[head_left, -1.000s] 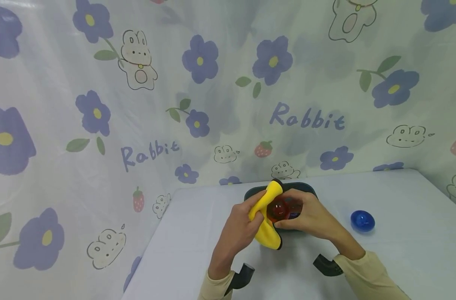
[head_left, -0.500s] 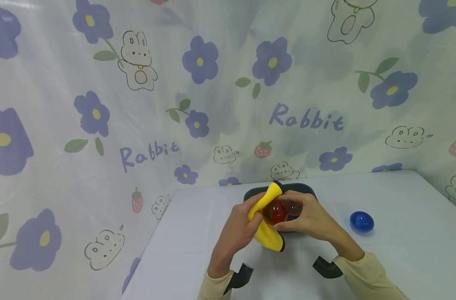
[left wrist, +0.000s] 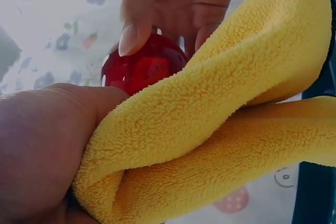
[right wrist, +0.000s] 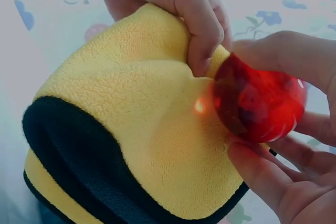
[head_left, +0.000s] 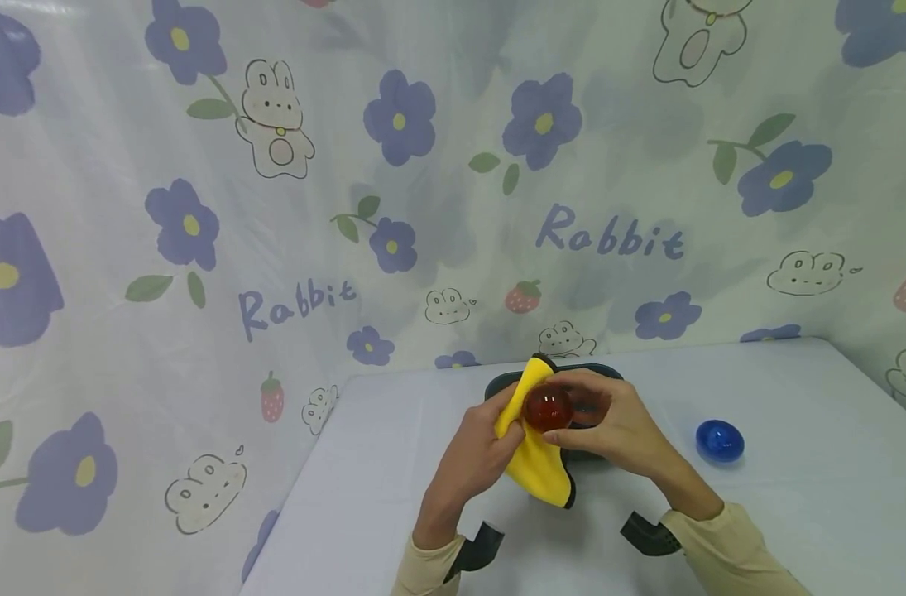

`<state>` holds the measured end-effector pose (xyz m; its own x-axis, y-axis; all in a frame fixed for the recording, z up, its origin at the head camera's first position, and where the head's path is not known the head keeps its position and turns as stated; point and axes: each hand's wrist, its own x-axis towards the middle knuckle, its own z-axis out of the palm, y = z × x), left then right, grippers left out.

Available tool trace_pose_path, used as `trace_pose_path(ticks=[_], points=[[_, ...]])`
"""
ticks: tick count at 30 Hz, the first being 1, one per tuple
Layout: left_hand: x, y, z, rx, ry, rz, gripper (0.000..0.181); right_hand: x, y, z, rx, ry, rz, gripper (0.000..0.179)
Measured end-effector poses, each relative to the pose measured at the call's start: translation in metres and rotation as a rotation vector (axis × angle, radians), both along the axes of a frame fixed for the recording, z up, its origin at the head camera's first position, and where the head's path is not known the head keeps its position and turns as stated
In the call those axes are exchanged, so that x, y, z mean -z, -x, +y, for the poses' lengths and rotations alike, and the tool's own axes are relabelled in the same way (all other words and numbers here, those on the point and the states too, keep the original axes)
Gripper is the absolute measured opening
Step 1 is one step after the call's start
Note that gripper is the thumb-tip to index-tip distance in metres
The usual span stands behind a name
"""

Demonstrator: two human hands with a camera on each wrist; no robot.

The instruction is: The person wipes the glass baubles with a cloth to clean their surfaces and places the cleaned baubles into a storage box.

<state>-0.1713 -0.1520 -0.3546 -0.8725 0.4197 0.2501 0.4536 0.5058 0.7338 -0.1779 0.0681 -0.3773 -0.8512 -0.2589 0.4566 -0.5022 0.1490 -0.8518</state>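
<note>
My left hand (head_left: 482,443) grips a folded yellow fleecy cloth (left wrist: 173,124) with dark trim. In the right wrist view the cloth (right wrist: 142,93) hangs in folds, and its dark edge shows. My right hand (head_left: 612,418) holds a shiny see-through red ball (head_left: 548,407) between thumb and fingers. Against the cloth, the red ball (right wrist: 260,98) sits close to my left thumb and fingers. Part of the ball is hidden behind the cloth in the left wrist view. Both hands are raised in front of a dark green tray (head_left: 590,454).
A shiny blue ball (head_left: 719,441) rests on the white table (head_left: 795,513), right of my right hand. The tray is mostly hidden behind the hands, so its contents are unclear. A printed curtain (head_left: 453,190) hangs behind the table.
The red ball has turned and shifted slightly in my right fingers against the cloth. The cloth's lower end has swung a little to the right. The blue ball has stayed put.
</note>
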Motion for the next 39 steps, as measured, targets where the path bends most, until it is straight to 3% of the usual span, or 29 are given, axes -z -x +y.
trace_pose_path(ticks=[19, 31, 39], points=[[-0.002, -0.002, 0.003, -0.002, 0.008, -0.052, 0.047, 0.004, 0.005, 0.004, 0.087, 0.017, 0.019, 0.060], [-0.007, -0.006, 0.002, -0.039, 0.025, -0.006, 0.051, 0.004, 0.005, 0.006, 0.173, -0.097, 0.002, 0.057], [-0.008, -0.012, 0.002, -0.074, 0.023, 0.008, 0.056, 0.005, 0.007, 0.007, 0.167, -0.149, -0.052, 0.060]])
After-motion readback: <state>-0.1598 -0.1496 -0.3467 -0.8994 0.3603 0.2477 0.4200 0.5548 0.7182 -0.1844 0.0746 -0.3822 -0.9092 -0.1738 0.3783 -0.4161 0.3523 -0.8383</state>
